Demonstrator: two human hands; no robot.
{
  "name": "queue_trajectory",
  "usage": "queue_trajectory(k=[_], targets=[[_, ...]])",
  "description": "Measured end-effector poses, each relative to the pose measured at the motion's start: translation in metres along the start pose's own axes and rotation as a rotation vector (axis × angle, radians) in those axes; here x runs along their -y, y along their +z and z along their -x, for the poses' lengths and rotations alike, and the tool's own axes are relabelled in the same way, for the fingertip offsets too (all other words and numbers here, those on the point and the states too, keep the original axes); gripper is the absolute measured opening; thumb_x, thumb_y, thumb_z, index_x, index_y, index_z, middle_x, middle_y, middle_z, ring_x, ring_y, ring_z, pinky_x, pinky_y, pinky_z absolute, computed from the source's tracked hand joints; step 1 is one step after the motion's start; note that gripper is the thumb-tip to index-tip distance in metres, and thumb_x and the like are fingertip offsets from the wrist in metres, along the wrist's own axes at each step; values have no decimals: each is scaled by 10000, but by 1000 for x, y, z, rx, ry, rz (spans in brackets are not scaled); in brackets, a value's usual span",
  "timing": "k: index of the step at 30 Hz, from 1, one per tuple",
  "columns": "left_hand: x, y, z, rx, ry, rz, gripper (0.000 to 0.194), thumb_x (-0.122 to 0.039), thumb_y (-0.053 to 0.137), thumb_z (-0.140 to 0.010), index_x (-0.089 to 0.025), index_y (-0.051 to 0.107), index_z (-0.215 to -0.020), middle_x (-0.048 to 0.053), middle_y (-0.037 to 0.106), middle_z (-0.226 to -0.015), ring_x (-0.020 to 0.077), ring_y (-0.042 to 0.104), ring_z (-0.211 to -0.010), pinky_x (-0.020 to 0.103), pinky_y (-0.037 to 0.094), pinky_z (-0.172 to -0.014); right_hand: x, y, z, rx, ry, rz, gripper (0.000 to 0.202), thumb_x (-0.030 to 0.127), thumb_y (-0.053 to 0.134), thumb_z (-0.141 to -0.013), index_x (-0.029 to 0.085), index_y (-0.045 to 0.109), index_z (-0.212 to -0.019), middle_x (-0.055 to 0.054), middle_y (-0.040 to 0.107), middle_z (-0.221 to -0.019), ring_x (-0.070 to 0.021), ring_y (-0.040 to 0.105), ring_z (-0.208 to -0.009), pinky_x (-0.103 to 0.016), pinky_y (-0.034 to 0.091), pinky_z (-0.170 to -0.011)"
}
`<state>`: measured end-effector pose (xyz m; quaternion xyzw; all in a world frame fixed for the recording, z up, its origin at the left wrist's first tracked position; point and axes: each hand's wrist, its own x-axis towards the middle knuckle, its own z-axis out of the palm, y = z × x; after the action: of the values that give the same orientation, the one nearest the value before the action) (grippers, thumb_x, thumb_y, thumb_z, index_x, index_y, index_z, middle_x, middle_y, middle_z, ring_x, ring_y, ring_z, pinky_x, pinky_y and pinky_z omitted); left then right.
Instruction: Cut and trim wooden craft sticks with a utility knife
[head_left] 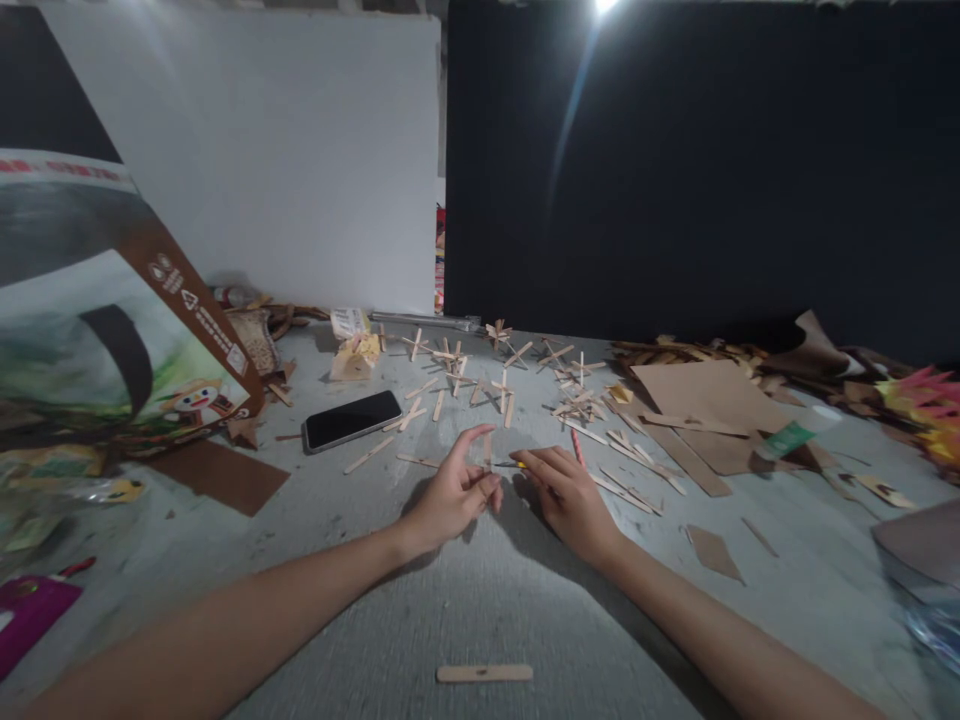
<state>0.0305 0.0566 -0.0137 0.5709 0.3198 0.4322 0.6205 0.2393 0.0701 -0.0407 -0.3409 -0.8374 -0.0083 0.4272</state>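
Near the middle of the grey table, my left hand [456, 492] is closed on a wooden stick [487, 448] held upright between its fingers. Facing it from the right, my right hand [564, 492] grips a small yellow tool [519, 464], whose thin dark tip points at the stick. Most of the tool is hidden under the fingers. Several crossed wooden sticks [504, 392] lie or stand just beyond both hands. A single flat stick [484, 674] with a dark mark at its middle lies at the near edge of the view.
A phone [352, 421] lies left of the hands, beside a large printed bag [172, 330]. Brown cardboard pieces [705, 395] and loose sticks are at the right. A purple object [34, 615] sits at the far left. White and black panels stand behind.
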Motion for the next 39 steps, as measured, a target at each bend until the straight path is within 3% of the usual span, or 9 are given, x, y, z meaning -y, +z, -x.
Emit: queue_trajectory(k=[26, 39], targets=[[2, -1, 0, 1, 10, -4, 787, -506, 699, -913, -202, 299, -1520, -70, 610, -620, 83, 429, -478, 201, 289, -488, 0, 0, 0, 3, -7, -3, 349, 101, 487, -1031, 237, 640, -1313, -91, 739, -1044, -239, 649, -917, -388, 550, -786], [3, -1, -1, -2, 12, -2, 785, -515, 696, -913, -211, 309, -1524, -72, 604, -620, 80, 414, -465, 198, 292, -482, 0, 0, 0, -8, 7, 5, 467, 24, 416, -981, 253, 639, -1321, -97, 724, -1076, -243, 657, -947, -385, 559, -797]])
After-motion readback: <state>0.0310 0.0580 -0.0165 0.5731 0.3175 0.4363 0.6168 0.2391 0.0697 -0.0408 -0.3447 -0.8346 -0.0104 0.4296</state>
